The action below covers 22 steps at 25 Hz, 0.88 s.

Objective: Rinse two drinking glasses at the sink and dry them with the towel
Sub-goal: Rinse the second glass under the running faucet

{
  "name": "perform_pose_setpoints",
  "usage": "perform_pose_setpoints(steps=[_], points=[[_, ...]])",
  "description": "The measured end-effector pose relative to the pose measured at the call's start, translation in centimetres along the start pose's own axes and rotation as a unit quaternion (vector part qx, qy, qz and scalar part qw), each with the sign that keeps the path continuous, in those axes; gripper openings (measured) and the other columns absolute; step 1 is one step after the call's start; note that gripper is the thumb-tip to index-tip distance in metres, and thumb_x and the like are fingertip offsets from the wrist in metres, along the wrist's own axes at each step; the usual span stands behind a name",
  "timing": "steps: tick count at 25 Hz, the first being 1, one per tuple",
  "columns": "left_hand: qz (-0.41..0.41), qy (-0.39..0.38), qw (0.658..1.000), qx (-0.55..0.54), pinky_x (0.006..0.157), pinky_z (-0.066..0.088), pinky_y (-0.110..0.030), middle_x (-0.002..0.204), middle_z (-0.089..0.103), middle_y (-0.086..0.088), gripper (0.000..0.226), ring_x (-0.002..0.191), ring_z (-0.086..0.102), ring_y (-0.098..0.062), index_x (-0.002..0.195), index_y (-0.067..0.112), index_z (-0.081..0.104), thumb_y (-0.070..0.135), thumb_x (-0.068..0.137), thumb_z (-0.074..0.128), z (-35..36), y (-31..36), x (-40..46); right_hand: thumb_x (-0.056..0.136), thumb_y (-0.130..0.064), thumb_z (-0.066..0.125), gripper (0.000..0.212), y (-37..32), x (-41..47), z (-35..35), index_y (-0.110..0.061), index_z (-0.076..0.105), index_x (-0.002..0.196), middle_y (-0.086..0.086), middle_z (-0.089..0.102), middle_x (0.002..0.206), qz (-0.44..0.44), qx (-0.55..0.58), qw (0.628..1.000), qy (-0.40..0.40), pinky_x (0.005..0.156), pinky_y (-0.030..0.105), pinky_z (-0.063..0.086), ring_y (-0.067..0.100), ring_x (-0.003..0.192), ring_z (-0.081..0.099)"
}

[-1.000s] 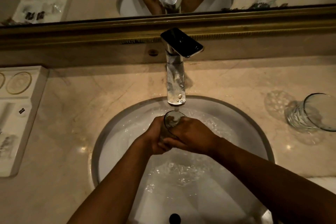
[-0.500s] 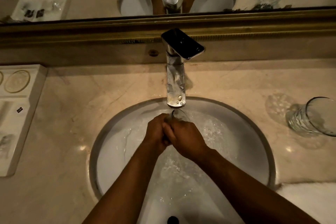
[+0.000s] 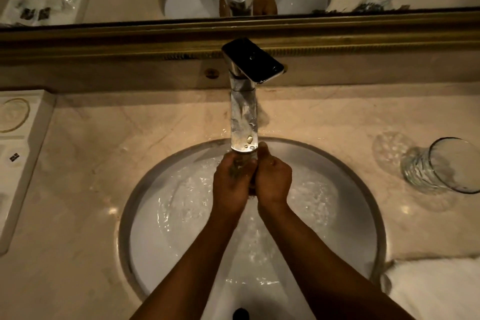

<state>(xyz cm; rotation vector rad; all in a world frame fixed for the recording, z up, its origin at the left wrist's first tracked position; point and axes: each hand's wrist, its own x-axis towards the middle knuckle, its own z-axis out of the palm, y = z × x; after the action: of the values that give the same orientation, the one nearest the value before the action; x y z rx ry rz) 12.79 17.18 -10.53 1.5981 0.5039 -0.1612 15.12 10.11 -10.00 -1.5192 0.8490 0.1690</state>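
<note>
Trays (image 3: 18, 163) sit at the counter's left edge. Left hand (image 3: 230, 184) and right hand (image 3: 274, 180) press together over the sink (image 3: 124, 215), fingers curled round one glass (image 3: 237, 165) just under the faucet (image 3: 244, 122). The second glass (image 3: 439, 166) lies tilted on the counter at right, with the white towel (image 3: 436, 291) nearer.

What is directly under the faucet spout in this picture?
Under the faucet spout, the left hand and right hand grip a glass. They cover most of it, so its rim and contents cannot be seen.
</note>
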Motion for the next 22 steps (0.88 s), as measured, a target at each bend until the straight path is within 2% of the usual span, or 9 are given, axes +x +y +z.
perform_pose_setpoints(steps=[2, 4, 6, 8, 12, 14, 16, 19, 22], points=[[0.011, 0.090, 0.994, 0.067, 0.074, 0.064, -0.046, 0.093, 0.076, 0.000, 0.011, 0.086, 0.075, -0.022, 0.103, 0.023, 0.070, 0.026, 0.099, 0.060, 0.3, 0.2, 0.7, 0.097, -0.035, 0.060, 0.032, 0.7, -0.5, 0.7, -0.015, 0.073, 0.075, 0.006, 0.074, 0.072, -0.004, -0.010, 0.999, -0.035, 0.071, 0.055, 0.061, 0.027, 0.073, 0.074], [-0.069, 0.133, 0.988, 0.031, 0.074, 0.063, -0.047, 0.092, 0.076, -0.006, 0.018, 0.088, 0.074, -0.027, 0.099, 0.018, 0.071, 0.022, 0.101, 0.053, -0.2, 0.6, 1.9, 0.096, -0.026, 0.063, 0.012, 1.3, -1.5, 0.1, -0.020, 0.073, 0.094, -0.001, 0.076, 0.089, -0.074, -0.017, 0.990, -0.121, 0.079, 0.050, 0.061, 0.018, 0.085, 0.074], [-0.218, 0.112, 0.965, -0.095, 0.062, 0.060, -0.039, 0.088, 0.078, -0.011, 0.026, 0.083, 0.074, -0.029, 0.101, 0.014, 0.071, 0.026, 0.104, 0.048, -1.0, 1.9, 2.4, 0.098, -0.025, 0.062, 0.016, 2.0, -1.9, -1.1, -0.023, 0.072, 0.110, -0.009, 0.076, 0.098, -0.171, -0.070, 0.961, -0.206, 0.081, 0.032, 0.061, 0.006, 0.090, 0.073], [-0.296, 0.050, 0.945, -0.132, 0.061, 0.058, -0.035, 0.081, 0.077, -0.009, 0.034, 0.078, 0.074, -0.026, 0.101, 0.014, 0.068, 0.035, 0.108, 0.042, -1.3, 3.0, 1.8, 0.099, -0.031, 0.060, 0.016, 1.8, -1.9, -1.6, -0.022, 0.072, 0.098, -0.010, 0.074, 0.084, -0.232, -0.154, 0.944, -0.175, 0.070, 0.025, 0.057, 0.002, 0.077, 0.071], [-0.127, -0.044, 0.991, -0.027, 0.061, 0.060, -0.032, 0.110, 0.073, -0.005, 0.026, 0.085, 0.076, -0.015, 0.123, 0.019, 0.059, 0.035, 0.108, 0.046, -0.6, 1.7, -0.5, 0.102, -0.046, 0.048, 0.051, 0.9, -0.5, -0.4, -0.015, 0.067, 0.066, -0.001, 0.069, 0.062, -0.098, -0.101, 0.990, -0.001, 0.066, 0.035, 0.058, 0.014, 0.060, 0.069], [-0.014, -0.054, 0.998, -0.018, 0.063, 0.060, -0.024, 0.114, 0.071, 0.004, 0.022, 0.093, 0.074, -0.007, 0.126, 0.026, 0.059, 0.029, 0.104, 0.056, -0.5, 0.4, -1.1, 0.101, -0.050, 0.046, 0.054, 0.8, 0.0, -0.3, -0.017, 0.072, 0.068, 0.003, 0.073, 0.066, -0.037, -0.046, 0.998, 0.000, 0.070, 0.044, 0.063, 0.019, 0.065, 0.073], [-0.002, 0.005, 0.999, -0.036, 0.060, 0.060, -0.026, 0.106, 0.073, 0.004, 0.013, 0.092, 0.075, -0.013, 0.112, 0.028, 0.065, 0.024, 0.105, 0.055, -0.5, 0.1, -0.8, 0.102, -0.045, 0.048, 0.044, 1.2, -0.1, -0.4, -0.019, 0.074, 0.077, 0.003, 0.077, 0.076, -0.031, -0.039, 0.997, -0.052, 0.074, 0.048, 0.063, 0.020, 0.074, 0.076], [-0.134, 0.090, 0.984, -0.074, 0.057, 0.057, -0.033, 0.098, 0.075, -0.012, 0.024, 0.094, 0.074, -0.034, 0.097, 0.013, 0.068, 0.021, 0.105, 0.047, -0.8, 0.5, 1.0, 0.098, -0.024, 0.060, 0.012, 2.4, -2.1, -1.2, -0.022, 0.071, 0.102, -0.003, 0.076, 0.094, -0.118, -0.025, 0.975, -0.187, 0.078, 0.042, 0.063, 0.015, 0.090, 0.074], [-0.282, -0.011, 0.953, -0.114, 0.055, 0.051, -0.031, 0.085, 0.077, -0.015, 0.050, 0.071, 0.071, -0.027, 0.098, 0.009, 0.070, 0.045, 0.107, 0.036, -1.9, 1.4, 1.6, 0.097, -0.031, 0.062, 0.015, 3.2, -1.9, -1.9, -0.018, 0.071, 0.098, -0.006, 0.075, 0.083, -0.215, -0.124, 0.950, -0.190, 0.070, 0.035, 0.062, 0.007, 0.076, 0.073]])
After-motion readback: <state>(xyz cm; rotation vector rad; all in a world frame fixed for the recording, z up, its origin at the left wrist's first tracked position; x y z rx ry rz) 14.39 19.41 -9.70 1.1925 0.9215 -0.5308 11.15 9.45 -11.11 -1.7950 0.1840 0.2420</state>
